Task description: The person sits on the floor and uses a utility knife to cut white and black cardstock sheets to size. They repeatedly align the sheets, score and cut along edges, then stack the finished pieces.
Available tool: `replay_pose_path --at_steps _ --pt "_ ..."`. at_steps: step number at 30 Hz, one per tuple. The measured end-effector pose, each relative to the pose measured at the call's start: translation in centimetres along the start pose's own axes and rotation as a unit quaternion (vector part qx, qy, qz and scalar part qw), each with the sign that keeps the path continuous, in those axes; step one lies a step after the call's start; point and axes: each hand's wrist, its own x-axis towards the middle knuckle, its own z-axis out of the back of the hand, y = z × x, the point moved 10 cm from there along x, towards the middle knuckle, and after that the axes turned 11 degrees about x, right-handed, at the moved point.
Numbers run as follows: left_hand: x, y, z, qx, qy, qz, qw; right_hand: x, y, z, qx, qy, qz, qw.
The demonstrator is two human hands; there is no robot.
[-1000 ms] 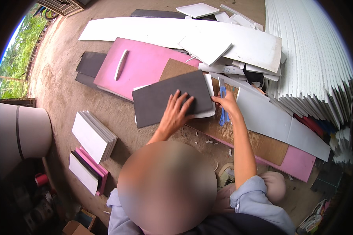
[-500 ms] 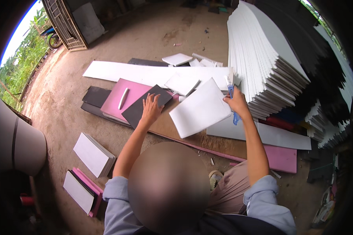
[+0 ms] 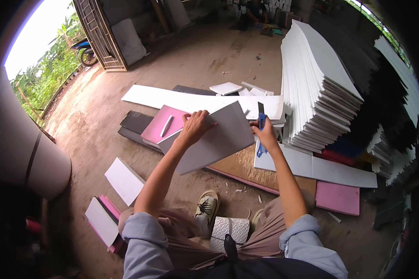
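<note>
I'm watching a white stack (image 3: 319,88) standing beyond a brown board (image 3: 244,166).
Over the board's left part, a pale sheet (image 3: 216,142) is tilting; the left hand (image 3: 194,128) is gripping its upper edge, while the right hand (image 3: 267,135) is curling its fingers around a blue knife (image 3: 261,122), its fingertips perhaps touching the sheet's right edge.

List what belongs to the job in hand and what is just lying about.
In use: pale sheet, held; blue cutter, in the right hand; likely the scuffed brown board.

Apparently just lying about: curved white strip, large white cylinder, motorbike.
</note>
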Motion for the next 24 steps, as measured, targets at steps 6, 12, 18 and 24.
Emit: replay_pose_path --at_steps 6,12,18,24 --pt "-4.0 -1.7 -5.3 0.17 -0.097 -0.037 0.98 -5.3 -10.2 -1.6 0.16 -0.001 -0.292 0.943" --pt "-4.9 -3.3 -10.4 0.204 -0.107 -0.037 0.972 -6.9 -14.0 -1.2 0.258 0.048 -0.359 0.896" --pt "-2.8 -6.1 -13.1 0.125 -0.046 -0.064 0.989 -7.1 -12.7 -1.9 0.32 0.062 -0.374 0.868" --pt "-0.7 -8.2 -14.2 0.077 -0.054 -0.084 0.992 -5.9 -12.1 -2.2 0.101 0.087 -0.303 0.944"
